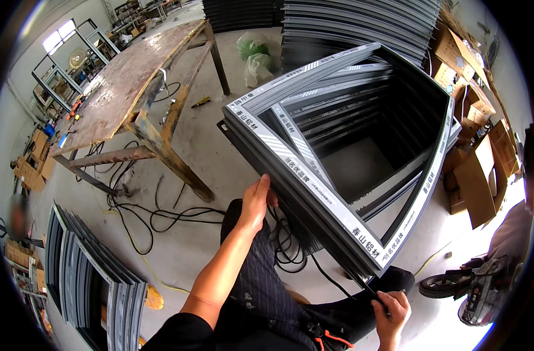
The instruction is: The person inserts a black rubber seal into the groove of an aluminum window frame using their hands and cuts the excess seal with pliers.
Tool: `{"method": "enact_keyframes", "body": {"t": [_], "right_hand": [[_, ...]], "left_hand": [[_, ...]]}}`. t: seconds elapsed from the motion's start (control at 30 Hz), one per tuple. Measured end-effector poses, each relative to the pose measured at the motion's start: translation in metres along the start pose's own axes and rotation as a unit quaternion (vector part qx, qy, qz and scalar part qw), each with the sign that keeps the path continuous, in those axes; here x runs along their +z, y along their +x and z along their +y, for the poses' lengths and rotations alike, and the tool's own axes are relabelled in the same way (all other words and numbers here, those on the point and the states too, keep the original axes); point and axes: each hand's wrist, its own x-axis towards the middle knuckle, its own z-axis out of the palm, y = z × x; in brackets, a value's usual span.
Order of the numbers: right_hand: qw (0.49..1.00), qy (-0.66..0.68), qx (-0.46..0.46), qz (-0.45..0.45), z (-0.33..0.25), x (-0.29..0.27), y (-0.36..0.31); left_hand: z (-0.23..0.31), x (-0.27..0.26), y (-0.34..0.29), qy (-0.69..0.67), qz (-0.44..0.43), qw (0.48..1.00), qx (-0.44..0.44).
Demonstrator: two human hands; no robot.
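Observation:
A tall stack of dark grey metal frames [331, 193], likely window frames, stands in front of me. White protective film with print covers the top frame, which sits askew over those below. My left hand [258, 202] is closed at the stack's left side, its fingers curled against the edge of a frame just under the top. Low by the stack's near corner, my right hand [392, 315] is closed around a thin dark piece that runs up toward that corner. What this piece is I cannot make out.
A worn work table [120, 76] stands at left. Black cables [156, 219] lie looped on the floor. More frames [94, 275] are stacked at lower left. Cardboard boxes [481, 175] line the right side, near a small wheeled vehicle [472, 289]. Long dark profiles [360, 23] are piled behind.

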Motion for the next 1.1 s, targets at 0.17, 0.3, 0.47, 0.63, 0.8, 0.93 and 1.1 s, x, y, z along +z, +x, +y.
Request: {"method": "enact_keyframes", "body": {"t": [0.17, 0.3, 0.47, 0.63, 0.8, 0.93, 1.1], "right_hand": [[1.0, 0.004, -0.016, 0.007, 0.003, -0.002, -0.002], [1.0, -0.001, 0.006, 0.002, -0.002, -0.001, 0.002], [1.0, 0.009, -0.003, 0.004, 0.002, -0.002, -0.001], [1.0, 0.002, 0.006, -0.002, 0.001, -0.001, 0.002], [1.0, 0.008, -0.002, 0.003, 0.003, 0.003, 0.002], [1.0, 0.004, 0.015, -0.003, 0.009, 0.004, -0.001], [1.0, 0.002, 0.016, -0.007, 0.011, 0.001, -0.003]], "left_hand": [[0.013, 0.02, -0.026, -0.032, -0.019, 0.997, -0.069], [-0.004, 0.017, -0.029, -0.027, -0.049, 0.998, -0.041], [0.011, 0.028, -0.046, -0.009, -0.097, 0.991, -0.096], [-0.001, 0.034, -0.056, -0.055, -0.085, 0.992, -0.081], [-0.005, 0.058, -0.089, -0.094, -0.137, 0.977, -0.136], [-0.011, 0.054, -0.086, -0.098, -0.129, 0.979, -0.125], [0.008, 0.016, -0.024, -0.016, 0.007, 0.996, -0.089]]}}
